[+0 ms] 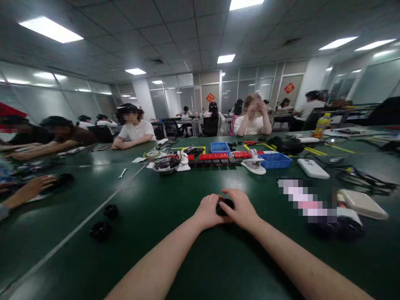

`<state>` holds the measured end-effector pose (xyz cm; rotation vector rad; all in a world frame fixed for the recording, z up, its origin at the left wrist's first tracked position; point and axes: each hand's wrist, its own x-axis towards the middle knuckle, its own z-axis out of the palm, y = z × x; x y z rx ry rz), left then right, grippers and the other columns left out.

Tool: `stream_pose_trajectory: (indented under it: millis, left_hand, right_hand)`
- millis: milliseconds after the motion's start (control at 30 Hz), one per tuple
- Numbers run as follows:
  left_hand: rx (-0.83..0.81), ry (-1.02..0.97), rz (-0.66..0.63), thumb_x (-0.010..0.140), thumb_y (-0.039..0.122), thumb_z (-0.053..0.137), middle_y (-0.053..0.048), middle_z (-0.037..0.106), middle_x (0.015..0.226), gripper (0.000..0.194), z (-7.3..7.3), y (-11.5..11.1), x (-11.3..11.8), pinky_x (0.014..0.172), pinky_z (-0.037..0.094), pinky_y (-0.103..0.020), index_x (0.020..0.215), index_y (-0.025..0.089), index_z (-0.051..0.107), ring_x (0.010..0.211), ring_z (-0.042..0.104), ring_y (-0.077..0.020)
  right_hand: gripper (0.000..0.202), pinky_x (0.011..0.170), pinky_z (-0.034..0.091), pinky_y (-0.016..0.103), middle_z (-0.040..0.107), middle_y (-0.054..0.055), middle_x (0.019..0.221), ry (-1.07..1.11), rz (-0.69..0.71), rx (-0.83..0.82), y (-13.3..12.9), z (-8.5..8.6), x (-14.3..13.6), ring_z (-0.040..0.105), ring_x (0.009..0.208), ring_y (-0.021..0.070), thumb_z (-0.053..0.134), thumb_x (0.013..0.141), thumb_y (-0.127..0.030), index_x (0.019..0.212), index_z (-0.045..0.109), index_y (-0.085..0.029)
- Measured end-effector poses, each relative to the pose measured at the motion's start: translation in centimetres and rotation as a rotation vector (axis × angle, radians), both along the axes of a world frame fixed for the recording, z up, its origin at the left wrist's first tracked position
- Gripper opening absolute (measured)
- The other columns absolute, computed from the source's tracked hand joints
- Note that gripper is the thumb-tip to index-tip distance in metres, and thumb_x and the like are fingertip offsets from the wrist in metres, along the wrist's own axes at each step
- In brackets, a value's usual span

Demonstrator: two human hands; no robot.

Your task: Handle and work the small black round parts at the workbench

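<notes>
In the middle of the table, both hands close around a small black round part (226,206), mostly hidden by the fingers. My left hand (208,211) grips it from the left side. From the right, my right hand (240,207) wraps it with thumb and fingers. The part looks like a wheel or ring, but its exact kind cannot be made out. Two similar black round parts, one nearer (100,230) and one farther (110,211), lie on the green table to the left.
Across the green table (175,258) stand blue bins (275,160), a red strip (215,156) and white stands (253,163). A wrench (123,173) lies left; a white box (313,168) and cables (365,177) sit right. A co-worker's hand (34,188) is at far left.
</notes>
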<state>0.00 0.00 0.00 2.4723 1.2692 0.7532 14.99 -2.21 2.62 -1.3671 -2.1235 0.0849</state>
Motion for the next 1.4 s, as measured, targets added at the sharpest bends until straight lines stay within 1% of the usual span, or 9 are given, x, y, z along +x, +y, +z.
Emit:
stream_pose_trajectory:
  millis: [167, 367, 533, 633, 800, 1000, 1200, 1300, 1400]
  left_hand:
    - [0.05, 0.021, 0.108, 0.047, 0.06, 0.072, -0.005, 0.054, 0.096, 0.067, -0.1, -0.7, 0.8, 0.089, 0.037, -0.042, 0.096, 0.02, 0.052, 0.094, 0.05, -0.0261]
    - [0.08, 0.071, 0.127, 0.056, 0.051, 0.071, -0.004, 0.056, 0.085, 0.046, 0.3, -0.7, 1.2, 0.09, 0.034, -0.042, 0.082, 0.018, 0.054, 0.087, 0.052, -0.0247]
    - [0.06, 0.064, 0.09, 0.061, 0.041, 0.068, -0.004, 0.056, 0.082, 0.035, 0.5, -0.6, 1.0, 0.083, 0.039, -0.038, 0.081, 0.016, 0.055, 0.084, 0.052, -0.0243]
    - [0.025, 0.059, 0.011, 0.062, 0.034, 0.067, -0.003, 0.056, 0.084, 0.032, 0.4, -0.3, 0.7, 0.077, 0.042, -0.032, 0.087, 0.017, 0.056, 0.083, 0.052, -0.0222]
    - [-0.035, 0.051, -0.116, 0.06, 0.03, 0.069, 0.0, 0.056, 0.081, 0.03, -0.1, 0.7, 0.1, 0.071, 0.043, -0.026, 0.084, 0.018, 0.057, 0.078, 0.053, -0.0188]
    - [-0.055, 0.028, -0.146, 0.062, 0.029, 0.068, -0.001, 0.056, 0.079, 0.023, -0.4, 0.9, 0.0, 0.073, 0.043, -0.028, 0.078, 0.016, 0.058, 0.078, 0.054, -0.0196]
    - [-0.078, 0.018, -0.173, 0.063, 0.038, 0.069, -0.002, 0.058, 0.094, 0.042, 0.2, 0.4, -0.1, 0.081, 0.042, -0.032, 0.099, 0.02, 0.057, 0.089, 0.054, -0.0232]
    - [-0.08, 0.0, -0.129, 0.058, 0.045, 0.072, -0.005, 0.056, 0.101, 0.058, 0.5, -0.1, 0.1, 0.084, 0.041, -0.036, 0.107, 0.02, 0.053, 0.094, 0.052, -0.026]
    - [-0.079, -0.012, -0.064, 0.055, 0.052, 0.072, -0.006, 0.054, 0.103, 0.064, 0.7, -0.5, 0.2, 0.085, 0.041, -0.038, 0.105, 0.018, 0.052, 0.095, 0.05, -0.0264]
  right_hand:
    - [0.034, 0.075, 0.04, 0.034, 0.061, 0.01, 0.09, 0.012, -0.095, -0.024, 0.1, -0.1, 0.1, 0.055, 0.085, 0.0233, 0.053, 0.077, -0.043, 0.096, 0.054, -0.014]
    - [0.023, 0.061, 0.037, 0.028, 0.057, 0.004, 0.073, 0.021, -0.105, -0.054, 0.2, -0.2, 0.1, 0.053, 0.069, 0.0183, 0.055, 0.075, -0.042, 0.075, 0.053, -0.018]
    - [0.017, 0.064, 0.039, 0.028, 0.057, 0.004, 0.075, 0.047, -0.015, -0.056, 0.3, -0.1, 0.2, 0.052, 0.072, 0.0178, 0.055, 0.075, -0.034, 0.077, 0.056, -0.018]
    - [0.009, 0.07, 0.039, 0.03, 0.058, 0.004, 0.078, 0.059, 0.078, -0.046, 0.1, 0.3, 0.3, 0.052, 0.076, 0.0182, 0.054, 0.072, -0.022, 0.079, 0.058, -0.017]
    - [0.022, 0.075, 0.04, 0.031, 0.06, 0.002, 0.077, 0.084, 0.258, -0.015, -0.5, 0.7, 0.2, 0.052, 0.08, 0.0177, 0.047, 0.062, -0.006, 0.076, 0.058, -0.018]
    - [0.028, 0.078, 0.041, 0.034, 0.059, 0.002, 0.077, 0.135, 0.358, 0.03, -0.9, 0.2, -0.3, 0.053, 0.078, 0.0173, 0.041, 0.059, -0.004, 0.078, 0.056, -0.019]
    - [0.025, 0.079, 0.042, 0.035, 0.061, 0.005, 0.085, 0.152, 0.239, 0.085, -0.7, 0.1, 0.0, 0.054, 0.083, 0.0185, 0.043, 0.069, -0.009, 0.089, 0.055, -0.018]
    - [0.022, 0.081, 0.041, 0.035, 0.061, 0.005, 0.089, 0.13, 0.183, 0.071, -0.5, 0.2, 0.3, 0.053, 0.087, 0.0188, 0.044, 0.072, -0.012, 0.091, 0.054, -0.018]
    - [0.023, 0.081, 0.04, 0.037, 0.059, 0.007, 0.091, 0.119, 0.1, 0.055, -0.4, 0.2, 0.4, 0.052, 0.088, 0.0208, 0.047, 0.075, -0.019, 0.097, 0.053, -0.016]
